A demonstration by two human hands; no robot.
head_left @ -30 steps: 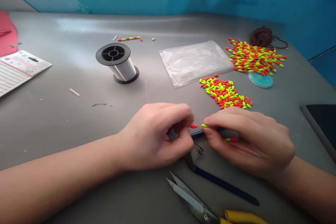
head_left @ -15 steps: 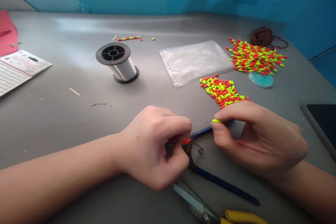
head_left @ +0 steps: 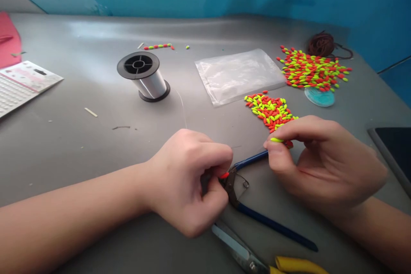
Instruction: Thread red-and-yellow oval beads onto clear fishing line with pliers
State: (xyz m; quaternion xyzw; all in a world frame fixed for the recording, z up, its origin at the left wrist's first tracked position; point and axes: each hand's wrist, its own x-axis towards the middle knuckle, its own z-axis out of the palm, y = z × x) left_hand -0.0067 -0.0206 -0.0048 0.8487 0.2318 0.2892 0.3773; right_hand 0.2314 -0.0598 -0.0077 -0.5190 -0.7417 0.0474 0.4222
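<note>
My left hand (head_left: 189, 180) is closed, thumb and forefinger pinching an orange-red bead (head_left: 224, 175). To its right, my right hand (head_left: 324, 167) pinches a yellow-green bead (head_left: 276, 140) between thumb and fingertip. Any thread running between the two hands is too fine to make out surely. Beneath and between the hands lie blue-handled pliers (head_left: 276, 227), spread apart. Clear line (head_left: 183, 107) leads from a spool (head_left: 149, 87) down behind my left hand. Just beyond my right hand is a small pile of red and yellow-green beads (head_left: 269, 109), partly covered by that hand.
Yellow-handled scissors (head_left: 236, 246) lie at the front edge. Behind are a clear plastic bag (head_left: 239, 75), a larger bead pile (head_left: 316, 70), a teal disc (head_left: 319, 97) and brown yarn (head_left: 321, 44). A short bead row (head_left: 158, 46) lies past the spool; a white card (head_left: 28, 81) sits left.
My right hand has moved a little right and away from me with the yellow-green bead. My left hand has barely shifted, still pinching the red bead.
</note>
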